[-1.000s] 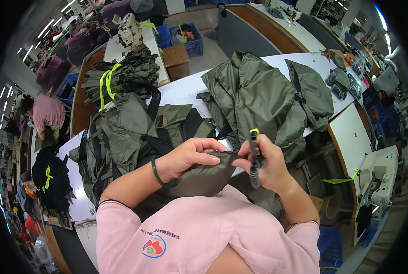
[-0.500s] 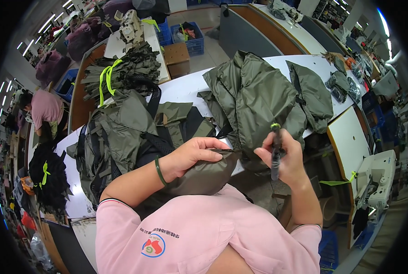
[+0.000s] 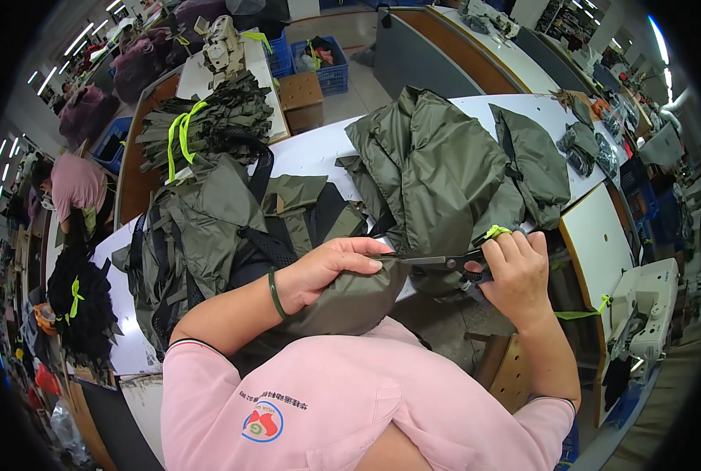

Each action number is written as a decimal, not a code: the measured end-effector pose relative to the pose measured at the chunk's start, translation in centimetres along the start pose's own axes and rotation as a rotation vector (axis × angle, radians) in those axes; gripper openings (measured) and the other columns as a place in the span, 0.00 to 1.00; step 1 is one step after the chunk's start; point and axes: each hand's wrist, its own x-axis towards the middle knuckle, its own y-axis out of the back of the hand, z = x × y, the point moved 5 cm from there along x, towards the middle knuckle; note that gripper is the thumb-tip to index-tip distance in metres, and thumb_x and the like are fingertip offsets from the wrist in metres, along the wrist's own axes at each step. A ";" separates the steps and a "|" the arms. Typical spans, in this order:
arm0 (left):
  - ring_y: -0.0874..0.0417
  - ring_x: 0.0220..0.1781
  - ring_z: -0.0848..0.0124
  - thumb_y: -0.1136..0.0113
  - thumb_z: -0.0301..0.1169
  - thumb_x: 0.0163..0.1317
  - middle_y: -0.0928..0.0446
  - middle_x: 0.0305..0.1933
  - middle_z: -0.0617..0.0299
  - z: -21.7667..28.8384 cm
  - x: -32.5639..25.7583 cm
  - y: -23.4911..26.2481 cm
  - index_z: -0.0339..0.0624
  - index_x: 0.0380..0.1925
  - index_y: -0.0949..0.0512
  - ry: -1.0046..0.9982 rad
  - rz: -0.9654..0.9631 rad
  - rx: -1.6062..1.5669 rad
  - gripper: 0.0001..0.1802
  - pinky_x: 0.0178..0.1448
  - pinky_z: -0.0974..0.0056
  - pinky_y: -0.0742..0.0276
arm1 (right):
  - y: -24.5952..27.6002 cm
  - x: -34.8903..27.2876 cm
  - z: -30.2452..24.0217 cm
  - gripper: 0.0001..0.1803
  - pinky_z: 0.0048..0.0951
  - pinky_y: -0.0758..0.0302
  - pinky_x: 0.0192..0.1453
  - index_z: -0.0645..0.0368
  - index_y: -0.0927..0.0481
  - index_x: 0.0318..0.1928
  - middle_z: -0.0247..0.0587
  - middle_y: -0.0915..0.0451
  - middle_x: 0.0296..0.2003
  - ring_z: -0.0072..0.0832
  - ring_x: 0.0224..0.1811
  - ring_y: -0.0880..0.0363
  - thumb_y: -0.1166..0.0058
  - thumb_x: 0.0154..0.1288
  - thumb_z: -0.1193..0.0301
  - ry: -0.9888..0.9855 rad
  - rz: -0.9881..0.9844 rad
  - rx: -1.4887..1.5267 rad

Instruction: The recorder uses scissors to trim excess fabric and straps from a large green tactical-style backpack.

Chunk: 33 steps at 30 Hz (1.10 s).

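Observation:
My left hand (image 3: pixel 336 267) pinches the edge of an olive-green fabric piece (image 3: pixel 350 302) that hangs down in front of me. In my right hand (image 3: pixel 517 271) is a pair of scissors (image 3: pixel 437 260) with dark handles and a strip of yellow-green cloth (image 3: pixel 494 231) tied at the grip. The blades point left, and their tips reach the fabric edge beside my left fingertips. Whether the blades are parted is too small to tell. Just beyond my hands a large heap of olive shell fabric (image 3: pixel 437 169) lies on the white table (image 3: pixel 307 157).
Olive pieces with black mesh straps (image 3: pixel 201 228) lie to the left. Behind them is a bundle of strips (image 3: pixel 217 118) tied in yellow-green. A black bundle (image 3: pixel 79 306) lies far left, near a person in pink (image 3: pixel 79 184). At right stands a sewing machine (image 3: pixel 645 306).
My right hand has turned and moved slightly right, so the scissors swing from upright to lying level, tips at the fabric edge. My left hand stays on the fabric.

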 end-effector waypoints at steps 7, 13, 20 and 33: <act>0.13 0.40 0.71 0.40 0.19 0.62 0.16 0.43 0.58 -0.1 0.2 -0.2 0.38 0.50 0.22 0.007 -0.003 0.017 0.15 0.47 0.67 0.16 | 0.2 0.2 0.1 0.15 0.35 0.40 0.36 0.53 0.29 0.27 0.32 0.30 0.25 0.30 0.27 0.30 0.36 0.54 0.61 0.020 0.000 -0.010; 0.13 0.39 0.73 0.39 0.20 0.62 0.16 0.42 0.58 -0.1 -0.1 -0.9 0.38 0.50 0.23 0.010 -0.033 0.040 0.15 0.45 0.69 0.16 | 0.6 0.6 0.3 0.16 0.34 0.40 0.36 0.53 0.30 0.27 0.31 0.30 0.25 0.28 0.27 0.30 0.34 0.50 0.61 0.049 -0.013 -0.040; 0.14 0.39 0.74 0.39 0.21 0.62 0.16 0.42 0.59 -0.1 -0.2 -0.9 0.38 0.49 0.23 0.005 -0.026 0.060 0.15 0.44 0.70 0.17 | 0.7 0.7 0.4 0.16 0.34 0.40 0.37 0.52 0.30 0.26 0.30 0.30 0.24 0.28 0.27 0.30 0.34 0.49 0.62 0.051 -0.032 -0.045; 0.14 0.40 0.74 0.37 0.21 0.61 0.16 0.43 0.59 -0.2 -0.3 -1.0 0.37 0.50 0.22 0.012 -0.031 0.115 0.16 0.45 0.70 0.18 | 0.6 0.6 2.1 0.22 0.34 0.40 0.37 0.56 0.23 0.30 0.35 0.25 0.26 0.34 0.30 0.25 0.27 0.38 0.60 -0.080 -0.173 0.279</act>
